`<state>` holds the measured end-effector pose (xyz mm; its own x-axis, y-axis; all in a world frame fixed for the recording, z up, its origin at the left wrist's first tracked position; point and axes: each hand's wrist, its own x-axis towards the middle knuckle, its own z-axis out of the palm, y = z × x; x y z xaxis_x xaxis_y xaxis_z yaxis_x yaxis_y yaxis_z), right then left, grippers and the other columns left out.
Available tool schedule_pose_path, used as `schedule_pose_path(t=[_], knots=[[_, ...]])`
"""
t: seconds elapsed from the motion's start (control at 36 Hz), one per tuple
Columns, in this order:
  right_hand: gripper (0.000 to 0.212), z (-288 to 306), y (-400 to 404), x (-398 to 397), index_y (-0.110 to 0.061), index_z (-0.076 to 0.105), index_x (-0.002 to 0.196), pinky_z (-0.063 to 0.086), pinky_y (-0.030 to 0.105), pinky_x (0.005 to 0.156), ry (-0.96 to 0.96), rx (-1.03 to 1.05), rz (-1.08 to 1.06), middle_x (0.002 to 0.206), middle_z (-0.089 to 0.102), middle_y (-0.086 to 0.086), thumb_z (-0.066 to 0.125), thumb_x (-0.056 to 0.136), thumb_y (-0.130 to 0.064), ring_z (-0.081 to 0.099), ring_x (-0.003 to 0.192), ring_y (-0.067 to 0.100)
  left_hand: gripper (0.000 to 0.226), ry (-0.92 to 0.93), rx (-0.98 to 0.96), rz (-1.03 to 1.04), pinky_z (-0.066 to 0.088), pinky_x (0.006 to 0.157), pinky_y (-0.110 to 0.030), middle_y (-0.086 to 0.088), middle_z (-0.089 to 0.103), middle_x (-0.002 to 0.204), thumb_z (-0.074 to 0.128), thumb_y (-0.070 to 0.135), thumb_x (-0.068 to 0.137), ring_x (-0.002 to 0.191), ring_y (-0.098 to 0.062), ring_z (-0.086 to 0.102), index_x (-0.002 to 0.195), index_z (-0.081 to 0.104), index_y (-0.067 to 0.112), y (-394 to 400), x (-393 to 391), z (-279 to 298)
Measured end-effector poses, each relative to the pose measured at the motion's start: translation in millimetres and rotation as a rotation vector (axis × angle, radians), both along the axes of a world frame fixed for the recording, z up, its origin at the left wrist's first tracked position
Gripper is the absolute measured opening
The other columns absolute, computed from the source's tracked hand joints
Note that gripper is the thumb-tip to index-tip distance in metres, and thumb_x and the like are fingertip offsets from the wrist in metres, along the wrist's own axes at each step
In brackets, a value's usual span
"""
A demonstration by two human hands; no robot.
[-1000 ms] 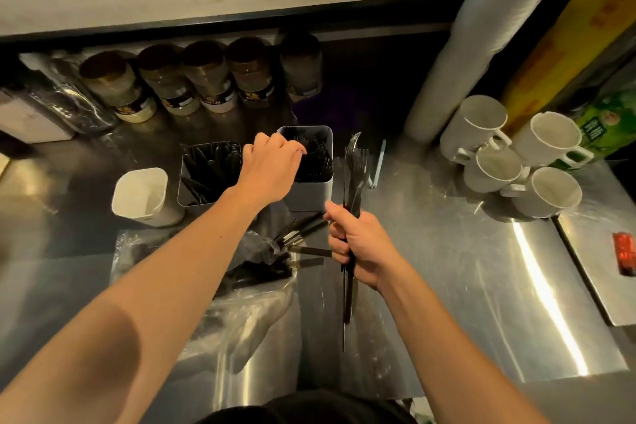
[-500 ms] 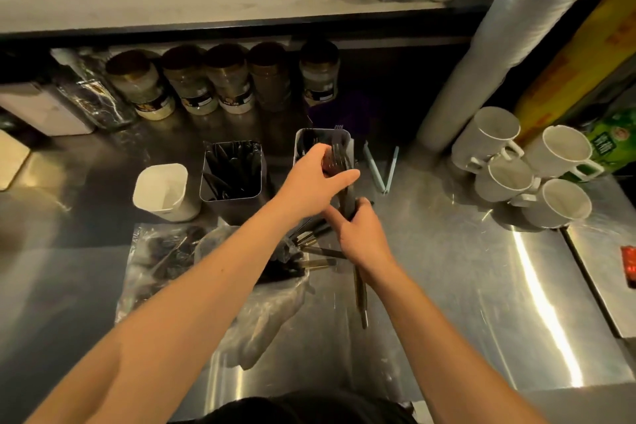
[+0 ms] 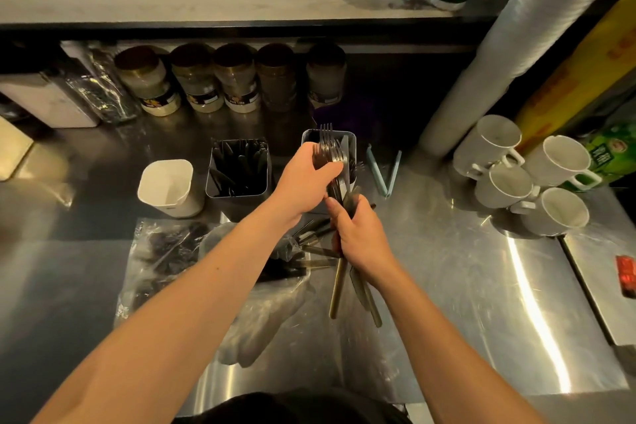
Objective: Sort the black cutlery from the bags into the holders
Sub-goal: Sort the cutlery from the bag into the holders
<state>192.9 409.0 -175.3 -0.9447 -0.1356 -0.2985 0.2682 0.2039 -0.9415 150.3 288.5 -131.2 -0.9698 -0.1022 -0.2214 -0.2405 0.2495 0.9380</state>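
A person stands at a steel counter [image 3: 447, 286]. The left hand [image 3: 303, 182] curls around the heads of a bundle of black forks [image 3: 328, 151], while the right hand [image 3: 359, 237] grips the handles below. The bundle hides much of the right holder [image 3: 349, 144] just behind it. The left holder [image 3: 239, 167] is full of black cutlery, beside an empty white tub [image 3: 167, 186]. Clear bags [image 3: 192, 262] lie under the forearms. Spice jars [image 3: 203, 79] line the back; white mugs [image 3: 523, 175] cluster right.

Single head-worn wide-angle view, looking forward and steeply down, close over a steel counter [image 3: 447, 286], shelf edge at top
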Motion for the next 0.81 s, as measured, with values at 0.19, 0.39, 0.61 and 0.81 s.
schedule_pose_path(t=[0.19,0.39,0.61,0.81], knots=[[0.018,0.9,3.3,-1.5,-0.025,0.052,0.098,0.053,0.032,0.062,0.044,0.061,-0.017,0.080,0.064,-0.002,0.055,0.099,-0.043,0.060,0.063,0.010,0.015,0.010,0.087,0.079,0.051,0.060,-0.017,0.003,0.066,0.100,0.058,0.023,0.100,0.080,-0.007,0.063,0.114,0.053,0.023,4.0,-1.0,-2.4],[0.024,-5.7,11.0,2.4,-0.022,0.050,0.096,0.052,0.030,0.054,0.014,0.043,-0.081,0.077,0.063,0.003,0.056,0.098,-0.045,0.058,0.055,0.015,0.021,0.061,0.211,0.264,0.053,0.099,-0.044,0.008,0.077,0.100,0.063,0.023,0.097,0.106,-0.010,0.067,0.115,0.052,0.021,-3.5,-9.1,4.0],[0.032,-16.7,14.1,2.2,-0.015,0.053,0.092,0.044,0.029,0.052,-0.035,0.016,-0.141,0.069,0.052,0.000,0.058,0.097,-0.046,0.049,0.056,0.013,0.016,0.143,0.282,0.394,0.054,0.098,-0.049,-0.006,0.073,0.112,0.064,0.017,0.096,0.106,-0.021,0.069,0.111,0.062,0.019,-20.3,-26.3,15.0],[0.064,-21.9,18.4,2.6,-0.002,0.052,0.097,0.041,0.036,0.056,-0.058,0.009,-0.200,0.069,0.050,0.002,0.057,0.086,-0.065,0.046,0.057,0.015,0.013,0.254,0.155,0.419,0.045,0.068,-0.003,0.012,0.066,0.100,0.062,0.015,0.098,0.092,0.003,0.061,0.110,0.060,0.021,-25.2,-52.2,24.4]])
